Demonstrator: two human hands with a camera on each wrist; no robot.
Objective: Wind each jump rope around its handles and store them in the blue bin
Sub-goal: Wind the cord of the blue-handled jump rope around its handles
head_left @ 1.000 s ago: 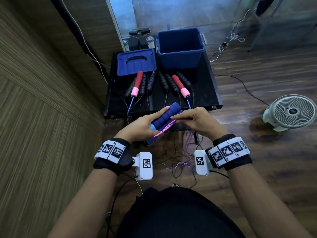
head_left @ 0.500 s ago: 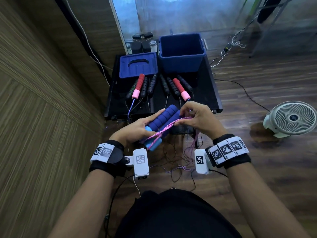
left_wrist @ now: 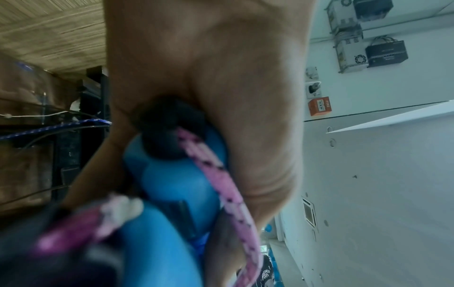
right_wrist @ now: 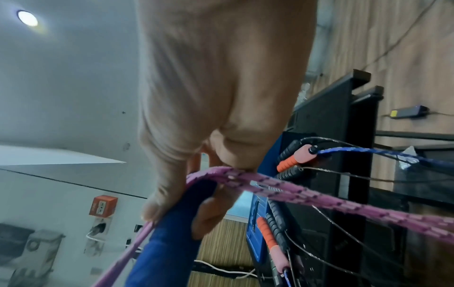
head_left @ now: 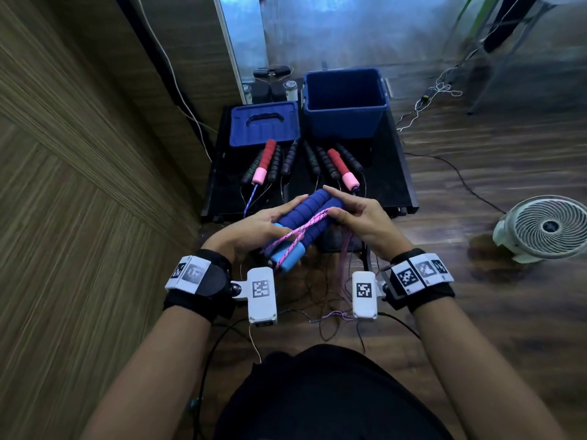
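Pinching pink rope (head_left: 313,221), right fingertips (head_left: 333,213)

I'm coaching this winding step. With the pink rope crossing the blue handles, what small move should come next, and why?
Probably the right hand should carry the pink rope under the blue handles for another turn: the left hand grips the pair, and much slack hangs to the floor.

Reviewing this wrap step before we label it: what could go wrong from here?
1. Only a couple of turns of pink rope cross the blue handles; if the right hand loses its pinch, they may spring loose.
2. The slack hangs to the floor among thin black cords and could snag.
3. The left hand alone keeps both handles paired; they may splay.
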